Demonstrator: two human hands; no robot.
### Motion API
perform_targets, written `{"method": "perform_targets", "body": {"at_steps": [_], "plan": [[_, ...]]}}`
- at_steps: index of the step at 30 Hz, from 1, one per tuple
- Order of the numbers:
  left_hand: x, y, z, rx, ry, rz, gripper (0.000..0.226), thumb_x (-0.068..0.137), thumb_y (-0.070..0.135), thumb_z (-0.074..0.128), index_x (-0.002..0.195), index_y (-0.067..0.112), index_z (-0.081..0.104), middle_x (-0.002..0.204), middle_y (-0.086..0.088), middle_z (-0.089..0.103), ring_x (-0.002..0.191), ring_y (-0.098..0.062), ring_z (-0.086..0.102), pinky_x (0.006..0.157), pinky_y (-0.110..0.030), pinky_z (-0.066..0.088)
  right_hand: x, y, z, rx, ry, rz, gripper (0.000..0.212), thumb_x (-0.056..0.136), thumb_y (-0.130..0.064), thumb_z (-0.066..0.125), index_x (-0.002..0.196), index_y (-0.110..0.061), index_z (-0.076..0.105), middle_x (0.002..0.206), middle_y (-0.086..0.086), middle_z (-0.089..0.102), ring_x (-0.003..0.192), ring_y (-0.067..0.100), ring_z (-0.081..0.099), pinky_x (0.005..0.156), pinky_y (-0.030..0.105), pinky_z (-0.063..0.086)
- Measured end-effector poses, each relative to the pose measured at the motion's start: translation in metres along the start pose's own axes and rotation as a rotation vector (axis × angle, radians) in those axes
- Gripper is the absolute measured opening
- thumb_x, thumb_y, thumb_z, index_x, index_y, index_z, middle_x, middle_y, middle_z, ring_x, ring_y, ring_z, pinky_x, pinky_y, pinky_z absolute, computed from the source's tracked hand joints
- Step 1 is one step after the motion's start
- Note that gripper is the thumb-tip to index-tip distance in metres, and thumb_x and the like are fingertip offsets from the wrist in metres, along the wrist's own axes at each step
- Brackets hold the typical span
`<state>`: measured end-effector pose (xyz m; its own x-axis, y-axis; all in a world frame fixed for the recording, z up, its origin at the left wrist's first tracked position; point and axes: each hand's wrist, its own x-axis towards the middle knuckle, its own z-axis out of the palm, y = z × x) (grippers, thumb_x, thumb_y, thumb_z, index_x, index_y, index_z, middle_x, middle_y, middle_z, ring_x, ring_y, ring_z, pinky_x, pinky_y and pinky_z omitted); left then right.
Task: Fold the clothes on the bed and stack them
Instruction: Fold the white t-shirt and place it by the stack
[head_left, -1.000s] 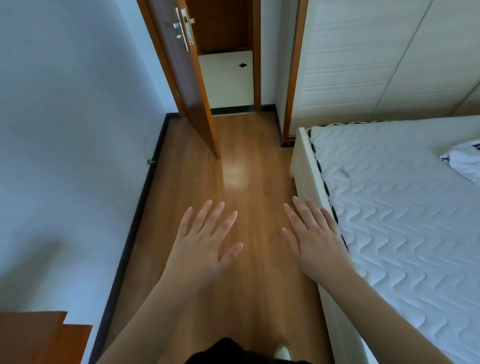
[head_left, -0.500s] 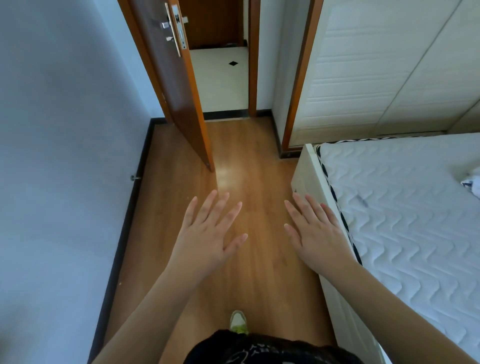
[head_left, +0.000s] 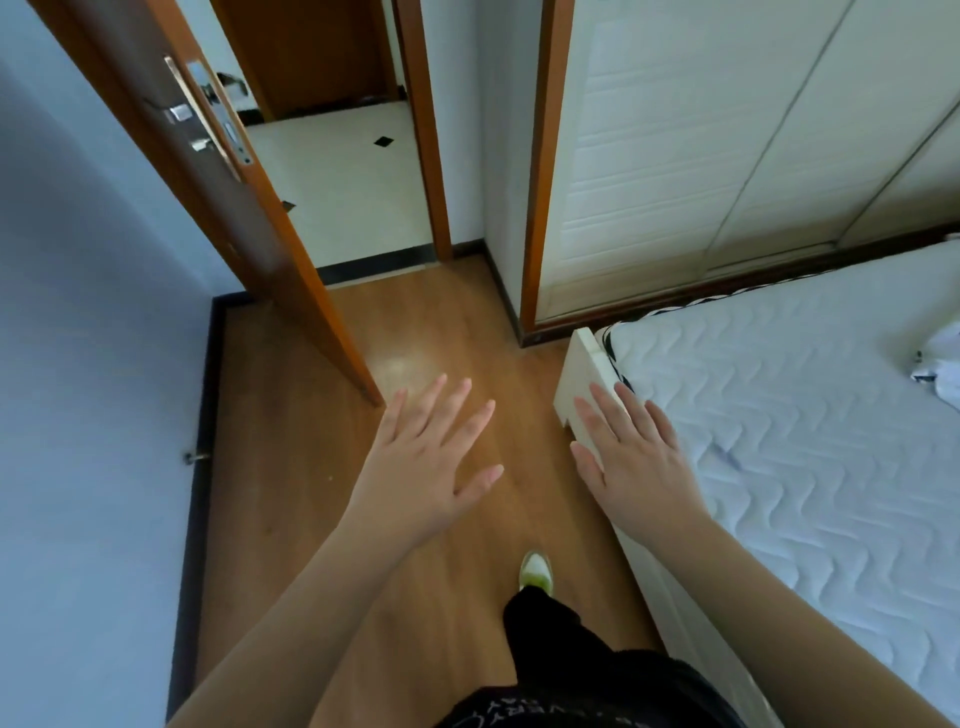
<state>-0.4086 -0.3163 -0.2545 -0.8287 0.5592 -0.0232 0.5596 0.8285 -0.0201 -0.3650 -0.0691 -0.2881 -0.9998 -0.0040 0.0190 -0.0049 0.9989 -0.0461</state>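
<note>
A bed with a bare white quilted mattress (head_left: 810, 467) fills the right side. A white garment with dark marks (head_left: 940, 366) lies on it at the far right edge, mostly cut off by the frame. My left hand (head_left: 426, 462) is held out flat over the wooden floor, fingers spread, holding nothing. My right hand (head_left: 634, 462) is also flat and empty, hovering over the bed's near corner beside the mattress edge.
An open brown door (head_left: 208, 197) stands ahead on the left, leading to a tiled hallway (head_left: 343, 171). White wardrobe doors (head_left: 727, 145) face the bed. A grey wall (head_left: 93, 415) runs along the left. My foot in a light shoe (head_left: 536, 570) is on the floor.
The view has moved forward toward the door and the bed's corner. Both hands stay flat and empty. The garment has slid toward the right edge of the view.
</note>
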Motion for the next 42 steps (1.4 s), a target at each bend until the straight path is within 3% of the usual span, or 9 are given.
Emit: {"method": "perform_targets", "body": {"at_steps": [3,11,17,22,26,31,37,42], "plan": [[0.058,-0.025,-0.004,0.001,-0.015,0.014,0.070,0.096,0.070,0.008,0.153,0.033,0.023,0.162,0.000,0.019,0.150,-0.022,0.007,0.120,-0.053,0.012,0.063,0.006,0.000,0.002,-0.005,0.031,0.058,0.102,-0.051,0.019,0.149,-0.023,0.040,0.157,0.002,0.034,0.148,0.024,0.025,0.119,0.041,0.008],[0.177,-0.101,-0.008,0.068,-0.012,-0.056,0.071,0.096,0.070,0.015,0.154,0.030,0.021,0.162,-0.001,0.018,0.150,-0.023,0.006,0.119,-0.054,0.003,0.220,0.002,-0.012,0.041,-0.019,0.046,0.059,0.102,-0.051,0.020,0.149,-0.022,0.041,0.156,0.003,0.036,0.147,0.026,0.028,0.119,0.049,0.021],[0.253,-0.172,0.010,0.029,0.006,-0.035,0.068,0.097,0.069,0.015,0.153,0.032,0.023,0.161,-0.002,0.021,0.150,-0.024,0.009,0.118,-0.057,0.009,0.316,-0.023,-0.001,0.043,-0.037,0.077,0.061,0.102,-0.053,0.014,0.152,-0.024,0.033,0.160,0.001,0.029,0.150,0.023,0.019,0.121,0.045,0.009],[0.326,-0.241,0.010,-0.004,0.020,0.084,0.067,0.098,0.066,0.014,0.152,0.029,0.029,0.159,-0.004,0.027,0.149,-0.025,0.016,0.117,-0.058,0.016,0.385,-0.035,0.010,0.018,-0.074,0.163,0.063,0.100,-0.057,0.006,0.156,-0.029,0.019,0.164,-0.004,0.011,0.149,0.016,-0.009,0.118,0.040,-0.014],[0.387,-0.276,0.009,0.001,-0.015,0.200,0.068,0.096,0.068,0.018,0.151,0.031,0.031,0.158,-0.001,0.030,0.148,-0.024,0.019,0.117,-0.055,0.019,0.421,-0.034,0.008,0.028,-0.098,0.325,0.064,0.100,-0.058,0.004,0.156,-0.030,0.016,0.165,-0.005,0.008,0.150,0.018,-0.007,0.120,0.043,-0.010],[0.474,-0.266,-0.004,0.024,0.002,0.402,0.071,0.094,0.070,0.019,0.149,0.029,0.035,0.155,-0.002,0.034,0.145,-0.027,0.028,0.115,-0.055,0.024,0.445,-0.003,0.000,0.086,-0.045,0.510,0.068,0.096,-0.058,-0.002,0.157,-0.030,0.010,0.165,-0.007,0.001,0.149,0.016,-0.014,0.118,0.037,-0.021],[0.584,-0.206,-0.003,0.070,0.008,0.631,0.070,0.096,0.068,0.017,0.154,0.029,0.022,0.161,-0.002,0.019,0.150,-0.024,0.010,0.118,-0.049,0.009,0.465,0.068,0.005,0.118,0.024,0.672,0.068,0.099,-0.054,0.002,0.154,-0.024,0.027,0.163,-0.002,0.020,0.152,0.020,0.008,0.123,0.044,0.006],[0.657,-0.145,-0.016,0.107,-0.042,0.757,0.073,0.094,0.071,0.004,0.155,0.031,0.011,0.163,-0.001,0.009,0.150,-0.023,-0.001,0.120,-0.053,0.010,0.475,0.132,0.006,0.140,0.050,0.841,0.062,0.101,-0.049,0.012,0.155,-0.024,0.024,0.163,-0.002,0.017,0.152,0.018,0.006,0.122,0.041,0.003]]}}
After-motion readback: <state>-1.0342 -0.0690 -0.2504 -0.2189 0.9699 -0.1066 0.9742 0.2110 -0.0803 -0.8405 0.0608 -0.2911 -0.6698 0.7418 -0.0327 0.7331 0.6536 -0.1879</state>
